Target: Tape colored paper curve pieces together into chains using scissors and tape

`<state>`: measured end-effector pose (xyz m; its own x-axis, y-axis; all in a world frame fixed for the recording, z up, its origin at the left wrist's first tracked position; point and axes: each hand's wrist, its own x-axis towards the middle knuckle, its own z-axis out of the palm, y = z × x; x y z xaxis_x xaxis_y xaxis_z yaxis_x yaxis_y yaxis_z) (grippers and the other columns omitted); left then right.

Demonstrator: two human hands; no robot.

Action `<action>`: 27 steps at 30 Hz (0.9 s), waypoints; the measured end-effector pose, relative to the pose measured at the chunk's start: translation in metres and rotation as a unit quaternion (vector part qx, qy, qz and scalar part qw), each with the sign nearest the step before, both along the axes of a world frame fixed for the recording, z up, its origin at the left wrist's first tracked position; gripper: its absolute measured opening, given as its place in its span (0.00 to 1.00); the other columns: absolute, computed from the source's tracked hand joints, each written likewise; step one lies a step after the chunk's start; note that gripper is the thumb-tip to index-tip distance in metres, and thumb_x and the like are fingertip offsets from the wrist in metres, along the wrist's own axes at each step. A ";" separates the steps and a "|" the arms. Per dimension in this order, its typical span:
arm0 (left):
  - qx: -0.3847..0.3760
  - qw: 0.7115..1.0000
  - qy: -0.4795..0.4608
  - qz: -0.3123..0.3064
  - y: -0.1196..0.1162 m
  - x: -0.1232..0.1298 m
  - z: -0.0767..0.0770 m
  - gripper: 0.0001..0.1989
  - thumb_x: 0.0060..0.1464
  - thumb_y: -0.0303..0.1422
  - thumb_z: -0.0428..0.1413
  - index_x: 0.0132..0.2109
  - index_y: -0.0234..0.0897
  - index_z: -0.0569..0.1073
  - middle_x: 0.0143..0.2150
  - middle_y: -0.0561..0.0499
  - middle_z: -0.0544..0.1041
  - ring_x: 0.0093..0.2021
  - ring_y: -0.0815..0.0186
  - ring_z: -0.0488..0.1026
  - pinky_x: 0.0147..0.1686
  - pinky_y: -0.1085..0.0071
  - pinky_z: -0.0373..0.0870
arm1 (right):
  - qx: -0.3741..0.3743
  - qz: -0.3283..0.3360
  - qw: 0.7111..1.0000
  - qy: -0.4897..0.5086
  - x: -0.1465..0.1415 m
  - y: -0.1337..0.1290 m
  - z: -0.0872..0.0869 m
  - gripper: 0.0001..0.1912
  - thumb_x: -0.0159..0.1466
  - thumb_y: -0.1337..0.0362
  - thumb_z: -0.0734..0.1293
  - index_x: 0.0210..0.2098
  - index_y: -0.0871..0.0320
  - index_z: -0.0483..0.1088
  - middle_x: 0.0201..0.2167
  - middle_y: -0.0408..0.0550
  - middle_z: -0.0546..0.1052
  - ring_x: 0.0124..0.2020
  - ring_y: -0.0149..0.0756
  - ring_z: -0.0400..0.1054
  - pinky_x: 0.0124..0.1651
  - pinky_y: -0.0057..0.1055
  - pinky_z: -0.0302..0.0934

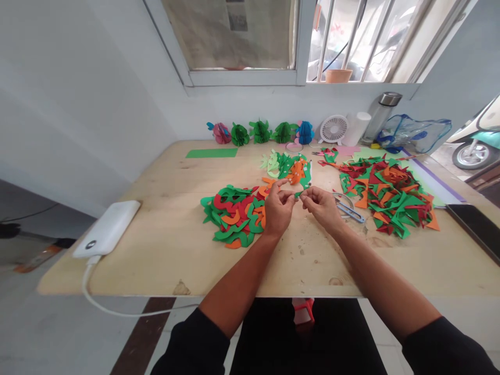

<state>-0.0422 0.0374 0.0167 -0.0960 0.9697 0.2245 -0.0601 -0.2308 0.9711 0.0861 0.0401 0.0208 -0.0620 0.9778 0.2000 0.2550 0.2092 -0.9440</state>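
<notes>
Wooden work table [167, 260] below a barred window [351, 41]. Along far edge, row of honeycomb paper ornaments [260, 133] and small white desk fan [333, 129]. On tabletop, large heap of cut red, green and orange paper shapes [386, 195] at right, smaller heap of curved paper cut-outs [234, 216] at left, green-and-orange paper bunch [291, 169] just ahead of hands. Blue-handled thread snips [349, 211] just beside right hand [322, 208]; left hand [279, 205] above edge of left heap. Small green paper piece [299, 194] held in air between both hands, over table centre. Thumbs and forefingers [292, 194] pinching it from each side, other fingers loosely curled. Best kept to fingertips, light pressure, no creasing of thin paper.
</notes>
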 end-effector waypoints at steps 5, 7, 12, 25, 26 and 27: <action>-0.004 1.000 0.005 -0.004 0.000 0.000 0.000 0.20 0.47 0.23 0.54 0.49 0.37 0.66 0.31 0.53 0.77 0.31 0.70 0.76 0.35 0.74 0.72 | 0.000 0.000 1.000 -0.003 0.000 0.001 -0.001 0.09 0.56 0.59 0.64 0.29 0.59 0.67 0.16 0.40 0.69 0.17 0.26 0.58 0.21 0.24 0.51; -0.004 1.000 0.008 -0.007 0.000 0.001 -0.001 0.20 0.47 0.23 0.54 0.49 0.37 0.66 0.32 0.52 0.78 0.32 0.70 0.76 0.36 0.74 0.72 | 0.001 0.001 1.000 -0.005 0.000 0.001 0.000 0.08 0.56 0.59 0.64 0.28 0.59 0.67 0.16 0.40 0.69 0.17 0.26 0.57 0.21 0.24 0.50; -0.008 1.000 0.006 -0.010 0.000 0.001 -0.003 0.22 0.47 0.23 0.55 0.51 0.38 0.66 0.33 0.52 0.78 0.33 0.69 0.76 0.37 0.74 0.71 | 0.002 -0.005 1.000 -0.008 -0.001 0.000 0.000 0.08 0.55 0.59 0.64 0.27 0.58 0.67 0.15 0.39 0.68 0.16 0.26 0.57 0.20 0.24 0.50; 0.003 1.000 0.024 -0.009 0.000 0.001 -0.003 0.21 0.47 0.23 0.55 0.50 0.38 0.68 0.35 0.50 0.79 0.34 0.67 0.76 0.38 0.72 0.72 | 0.001 -0.012 1.000 -0.014 0.000 0.000 -0.001 0.09 0.56 0.58 0.65 0.27 0.58 0.67 0.15 0.40 0.69 0.16 0.26 0.57 0.20 0.25 0.50; 0.002 1.000 0.023 -0.010 0.000 0.001 -0.003 0.21 0.47 0.23 0.55 0.50 0.38 0.68 0.35 0.50 0.79 0.35 0.67 0.77 0.38 0.72 0.72 | 0.000 -0.012 1.000 -0.013 0.000 0.000 -0.001 0.09 0.56 0.58 0.65 0.27 0.58 0.67 0.15 0.40 0.69 0.16 0.26 0.57 0.20 0.25 0.50; 0.001 1.000 0.022 -0.011 0.000 0.001 -0.003 0.21 0.47 0.23 0.55 0.50 0.38 0.68 0.35 0.50 0.79 0.35 0.67 0.77 0.38 0.72 0.72 | -0.001 -0.012 1.000 -0.012 0.000 0.000 -0.001 0.09 0.56 0.58 0.65 0.27 0.58 0.67 0.15 0.40 0.69 0.16 0.26 0.57 0.20 0.25 0.50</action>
<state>-0.0411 0.0375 0.0136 -0.0645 0.9711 0.2297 -0.0226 -0.2316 0.9726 0.0864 0.0406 0.0200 -0.0440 0.9793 0.1974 0.2822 0.2018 -0.9379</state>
